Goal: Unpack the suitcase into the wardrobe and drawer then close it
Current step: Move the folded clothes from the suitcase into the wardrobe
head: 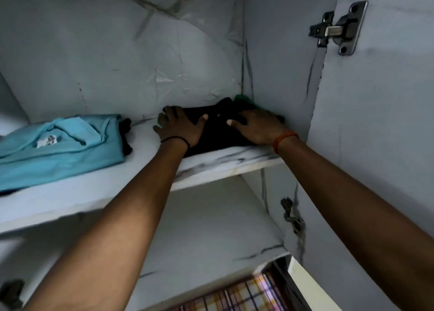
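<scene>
Both the left hand (pixel 179 128) and right hand (pixel 257 127) pressed flat, fingers spread, on soft folded black clothes (pixel 216 132) in the marbled shelf's (pixel 225 160) back right corner.

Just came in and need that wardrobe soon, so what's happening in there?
A person is putting clothes away. Both hands, the left hand and the right hand, lie flat on a folded black garment at the right end of the wardrobe shelf, against the side wall. A folded light blue shirt already lies further left on that shelf.
</scene>
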